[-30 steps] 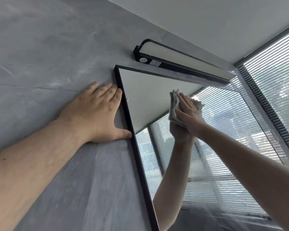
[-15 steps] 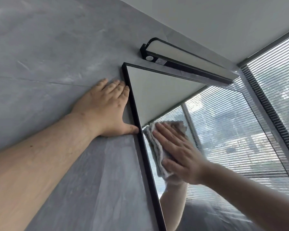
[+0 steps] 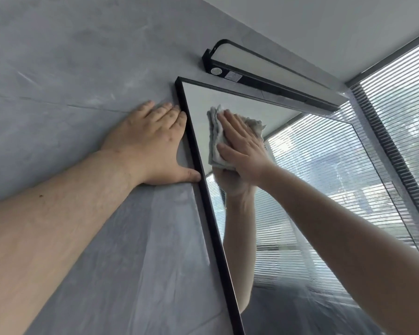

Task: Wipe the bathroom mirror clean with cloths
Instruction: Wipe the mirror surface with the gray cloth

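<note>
Our left hand lies flat on the grey wall, fingers straight, thumb touching the mirror frame. Right hand, fingers straight, presses the cloth to the glass nr top-left corner. Lamp above; its label's too small to read.
</note>
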